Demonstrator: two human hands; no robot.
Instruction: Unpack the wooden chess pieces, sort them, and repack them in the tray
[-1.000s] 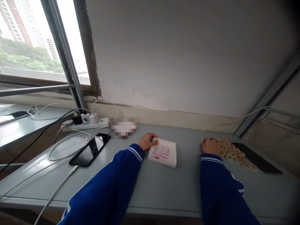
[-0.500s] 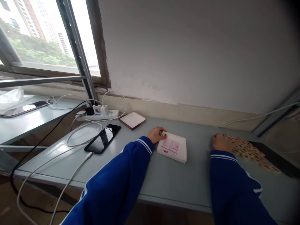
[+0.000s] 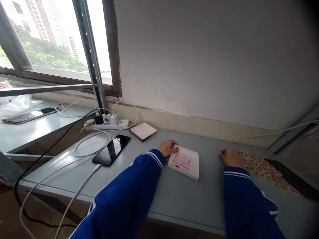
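Note:
My left hand [image 3: 167,148] grips the far left corner of a shallow white box [image 3: 188,161], its thumb on the top face. Pink and red pen lines are drawn on that face, and a small dark mark shows by the thumb. To the right, my right hand [image 3: 231,157] is held low over the table with its fingertips pinched together. What lies between them, if anything, I cannot make out. Beside that hand spreads a pile of round wooden game pieces [image 3: 265,168] with red and dark markings.
A dark red-edged box lid [image 3: 143,131] lies near the wall. A black phone [image 3: 112,151] with a white cable rests on the grey table [image 3: 184,205]. Behind it stands a power strip [image 3: 123,124] with chargers. A long dark object [image 3: 294,176] lies beyond the pieces.
My right hand has shifted slightly left, away from the pieces, with its fingertips now pinched. My left hand stays on the box. The whole view has tilted a little.

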